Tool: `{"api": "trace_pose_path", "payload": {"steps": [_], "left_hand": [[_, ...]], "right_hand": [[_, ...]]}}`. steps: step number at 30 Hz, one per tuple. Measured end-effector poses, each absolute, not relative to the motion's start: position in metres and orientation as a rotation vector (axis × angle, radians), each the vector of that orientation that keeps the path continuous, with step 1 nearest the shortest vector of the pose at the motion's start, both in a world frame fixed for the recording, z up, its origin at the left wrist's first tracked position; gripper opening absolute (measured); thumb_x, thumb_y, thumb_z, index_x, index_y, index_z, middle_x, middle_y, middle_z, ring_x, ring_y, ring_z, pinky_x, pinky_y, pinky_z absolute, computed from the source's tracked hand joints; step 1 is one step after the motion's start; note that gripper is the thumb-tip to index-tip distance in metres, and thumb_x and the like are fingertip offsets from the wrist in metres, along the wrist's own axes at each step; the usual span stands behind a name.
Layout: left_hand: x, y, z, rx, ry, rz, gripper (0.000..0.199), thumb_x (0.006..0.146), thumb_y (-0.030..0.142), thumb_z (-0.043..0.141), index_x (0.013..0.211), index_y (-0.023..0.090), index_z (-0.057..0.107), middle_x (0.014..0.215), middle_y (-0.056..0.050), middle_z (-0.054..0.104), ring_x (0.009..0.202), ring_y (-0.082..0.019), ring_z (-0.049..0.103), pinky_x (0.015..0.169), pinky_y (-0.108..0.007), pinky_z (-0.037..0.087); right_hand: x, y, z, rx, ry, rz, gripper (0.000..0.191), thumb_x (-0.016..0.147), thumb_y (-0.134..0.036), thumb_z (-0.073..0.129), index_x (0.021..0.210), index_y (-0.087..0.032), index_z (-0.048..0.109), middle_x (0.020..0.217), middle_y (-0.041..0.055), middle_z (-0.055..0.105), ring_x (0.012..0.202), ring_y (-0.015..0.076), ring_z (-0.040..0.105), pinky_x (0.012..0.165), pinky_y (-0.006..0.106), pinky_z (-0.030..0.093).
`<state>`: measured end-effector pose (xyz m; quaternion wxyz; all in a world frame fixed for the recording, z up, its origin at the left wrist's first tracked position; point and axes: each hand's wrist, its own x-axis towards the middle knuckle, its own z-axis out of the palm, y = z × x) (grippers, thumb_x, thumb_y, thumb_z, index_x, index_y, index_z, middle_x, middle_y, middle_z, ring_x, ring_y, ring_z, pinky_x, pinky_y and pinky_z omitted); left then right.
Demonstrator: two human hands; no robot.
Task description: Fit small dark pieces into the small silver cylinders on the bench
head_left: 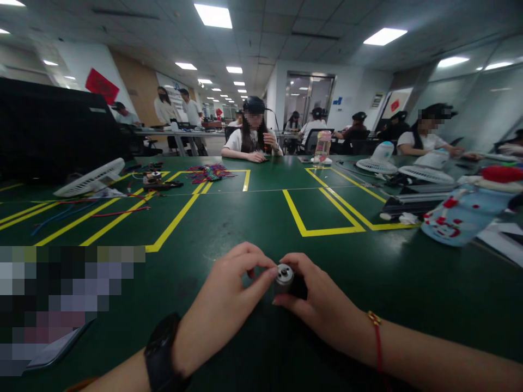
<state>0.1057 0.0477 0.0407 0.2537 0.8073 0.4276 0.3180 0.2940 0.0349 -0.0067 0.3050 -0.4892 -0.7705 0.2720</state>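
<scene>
A small silver cylindrical motor [285, 275] stands upright near the middle of the green table, its round end face with a short shaft and small dark holes turned up. My right hand [322, 296] is closed around its right side, fingers behind and thumb in front. The thumb and forefinger of my left hand [241, 283] pinch together at the top left rim of the motor. Whether a tiny part sits between those fingertips is hidden. A dark watch is on my left wrist, and a red cord bracelet on my right.
Yellow tape [302, 218] marks the green table [229, 218]. Coloured wires [210, 173] and a white fan part [90, 179] lie at the left. On the right are a blue bottle [461, 209], black metal profiles [420, 200] and fans [378, 162]. A person [253, 130] sits opposite.
</scene>
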Motion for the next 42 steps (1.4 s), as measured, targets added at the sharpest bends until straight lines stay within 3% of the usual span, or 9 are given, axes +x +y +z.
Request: {"api": "trace_pose_path", "payload": {"steps": [3, 6, 14, 17, 23, 28, 33, 38, 42], "left_hand": [[0.107, 0.047, 0.040, 2.185, 1.147, 0.850, 0.015, 0.087, 0.025, 0.058, 0.095, 0.026, 0.071, 0.091, -0.001, 0.064, 0.082, -0.017, 0.059, 0.072, -0.029, 0.047], [0.110, 0.048, 0.040, 2.153, 1.161, 0.861, 0.016, 0.088, 0.024, 0.058, 0.088, 0.025, 0.073, 0.087, -0.001, 0.064, 0.081, -0.017, 0.059, 0.071, -0.028, 0.047], [0.087, 0.046, 0.034, 2.073, 1.269, 0.920, 0.019, 0.091, 0.032, 0.054, 0.088, 0.025, 0.071, 0.088, 0.000, 0.064, 0.081, -0.017, 0.060, 0.071, -0.028, 0.046], [0.081, 0.046, 0.029, 2.070, 1.317, 0.948, 0.019, 0.092, 0.033, 0.053, 0.092, 0.024, 0.070, 0.092, -0.001, 0.064, 0.083, -0.018, 0.060, 0.073, -0.029, 0.046], [0.091, 0.049, 0.013, 2.285, 1.249, 0.632, 0.016, 0.089, 0.024, 0.057, 0.087, 0.025, 0.073, 0.090, -0.001, 0.063, 0.086, -0.019, 0.059, 0.076, -0.030, 0.046], [0.078, 0.049, 0.011, 2.231, 1.254, 0.645, 0.021, 0.091, 0.026, 0.055, 0.108, 0.028, 0.068, 0.100, -0.001, 0.063, 0.093, -0.018, 0.060, 0.083, -0.031, 0.047], [0.039, 0.041, 0.007, 2.148, 1.388, 0.661, 0.023, 0.094, 0.035, 0.048, 0.111, 0.029, 0.063, 0.106, -0.001, 0.061, 0.096, -0.020, 0.060, 0.083, -0.033, 0.048], [0.028, 0.034, -0.005, 2.132, 1.420, 0.618, 0.023, 0.094, 0.034, 0.047, 0.112, 0.028, 0.060, 0.107, -0.001, 0.061, 0.096, -0.020, 0.060, 0.087, -0.035, 0.048], [0.034, 0.034, -0.006, 2.144, 1.412, 0.591, 0.023, 0.094, 0.034, 0.046, 0.111, 0.027, 0.060, 0.107, -0.001, 0.061, 0.096, -0.020, 0.060, 0.086, -0.036, 0.049]], "right_hand": [[0.295, 0.036, -0.009, -1.302, -2.021, 0.733, 0.048, 0.076, -0.029, 0.068, 0.117, -0.023, 0.044, 0.112, 0.0029, 0.054, 0.099, 0.0154, 0.053, 0.086, 0.032, 0.044], [0.295, 0.036, -0.009, -1.298, -2.012, 0.746, 0.051, 0.076, -0.031, 0.069, 0.119, -0.023, 0.043, 0.113, 0.0036, 0.053, 0.100, 0.0154, 0.052, 0.087, 0.032, 0.043], [0.293, 0.031, 0.000, -1.292, -2.066, 0.706, 0.032, 0.080, -0.026, 0.061, 0.110, -0.021, 0.049, 0.104, 0.0030, 0.056, 0.093, 0.0145, 0.052, 0.083, 0.031, 0.043], [0.295, 0.029, 0.002, -1.285, -2.061, 0.689, 0.042, 0.079, -0.025, 0.061, 0.118, -0.023, 0.045, 0.108, 0.0025, 0.055, 0.096, 0.0141, 0.052, 0.085, 0.031, 0.043], [0.293, 0.028, -0.003, -1.307, -2.055, 0.647, 0.039, 0.079, -0.024, 0.060, 0.115, -0.024, 0.047, 0.111, 0.0011, 0.055, 0.097, 0.0137, 0.052, 0.088, 0.032, 0.044], [0.305, 0.034, 0.004, -1.289, -2.056, 0.576, 0.049, 0.081, -0.028, 0.058, 0.127, -0.028, 0.041, 0.123, 0.0013, 0.051, 0.108, 0.0139, 0.051, 0.097, 0.031, 0.043], [0.402, 0.036, 0.009, -1.633, -1.929, 0.234, 0.049, 0.080, -0.047, 0.058, 0.122, -0.026, 0.044, 0.116, 0.0049, 0.055, 0.101, 0.0193, 0.057, 0.089, 0.036, 0.048], [0.518, 0.027, -0.003, -2.147, -1.632, 0.027, 0.056, 0.078, -0.058, 0.056, 0.119, -0.022, 0.047, 0.109, 0.0148, 0.059, 0.084, 0.0223, 0.063, 0.067, 0.034, 0.051], [0.515, 0.021, 0.001, -2.197, -1.714, -0.365, 0.068, 0.076, -0.059, 0.057, 0.126, -0.014, 0.044, 0.117, 0.0213, 0.054, 0.101, 0.0325, 0.057, 0.081, 0.044, 0.046]]}}
